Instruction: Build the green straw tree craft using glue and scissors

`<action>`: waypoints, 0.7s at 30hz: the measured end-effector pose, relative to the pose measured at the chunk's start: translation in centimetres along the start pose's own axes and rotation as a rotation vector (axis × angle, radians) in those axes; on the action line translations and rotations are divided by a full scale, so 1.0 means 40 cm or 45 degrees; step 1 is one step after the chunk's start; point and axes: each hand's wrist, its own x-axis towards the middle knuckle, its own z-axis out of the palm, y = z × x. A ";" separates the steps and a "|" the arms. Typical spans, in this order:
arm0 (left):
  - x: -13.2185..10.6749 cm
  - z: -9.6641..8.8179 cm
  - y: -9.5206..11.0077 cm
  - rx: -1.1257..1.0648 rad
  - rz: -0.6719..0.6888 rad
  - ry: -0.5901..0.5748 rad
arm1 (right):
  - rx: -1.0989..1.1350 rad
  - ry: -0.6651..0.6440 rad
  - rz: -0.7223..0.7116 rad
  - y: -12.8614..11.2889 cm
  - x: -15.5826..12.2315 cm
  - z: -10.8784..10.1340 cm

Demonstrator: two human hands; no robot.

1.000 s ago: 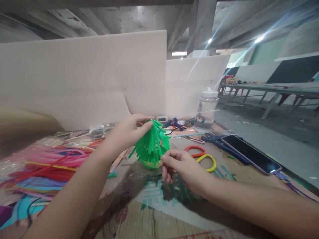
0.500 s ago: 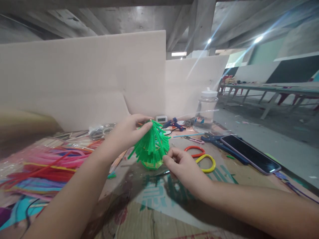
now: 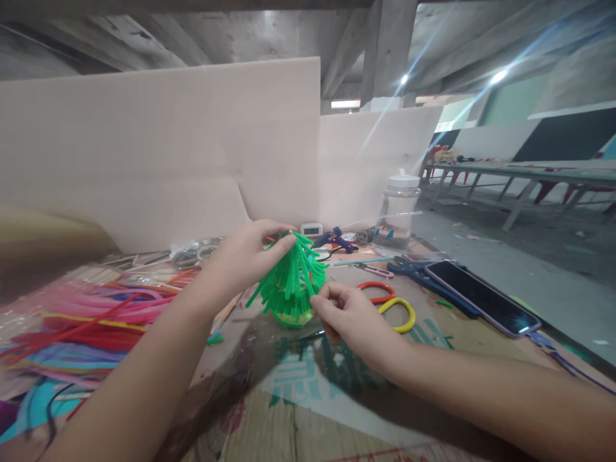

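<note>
Cluttered table [image 3: 269,423], white panels [image 3: 192,147] stood along its far edge. Green fringed cone [image 3: 291,282], upright around table's middle, is gripped at its top by the left hand [image 3: 255,250]. Its lower right strands are touched by the right hand [image 3: 346,314], thumb and finger close together; whether a strand is pinched can't be told. Scissors [image 3: 404,330] are partly hidden by that hand. Glue gun [image 3: 337,239] is placed toward far edge, bottle [image 3: 397,212] at far right corner, phone [image 3: 481,298] along right edge. Colored fuzzy sticks [image 3: 106,321] are heaped toward left edge.
</note>
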 end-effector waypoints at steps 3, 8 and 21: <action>-0.001 0.004 -0.001 0.020 -0.002 0.012 | -0.003 -0.004 -0.002 0.003 0.002 -0.001; -0.001 0.005 0.000 0.025 0.009 0.021 | 0.013 -0.057 -0.021 0.018 0.007 -0.001; -0.002 0.000 0.008 0.004 0.059 0.012 | 0.024 -0.150 0.012 0.028 0.007 0.009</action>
